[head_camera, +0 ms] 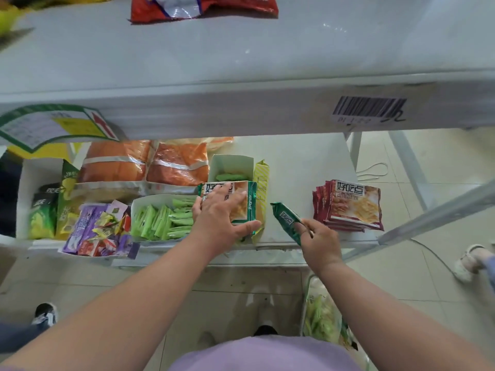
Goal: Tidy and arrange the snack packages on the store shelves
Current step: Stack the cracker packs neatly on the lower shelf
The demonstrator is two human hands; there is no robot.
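on the lower shelf (pixel 294 162), near its front edge, the left hand (pixel 222 212) presses flat on the green stack (pixel 241 202), while the right hand (pixel 318 239) pinches a green packet (pixel 285 218), long axis slanting toward that stack.

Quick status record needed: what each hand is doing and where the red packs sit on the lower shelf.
left hand: pressing flat on the green-edged snack packs stack
right hand: pinching one green snack packet, tilted, beside the stack
dark red snack packs stack: right of both hands, lying flat, untouched
white lower shelf: bare strip between the stacks
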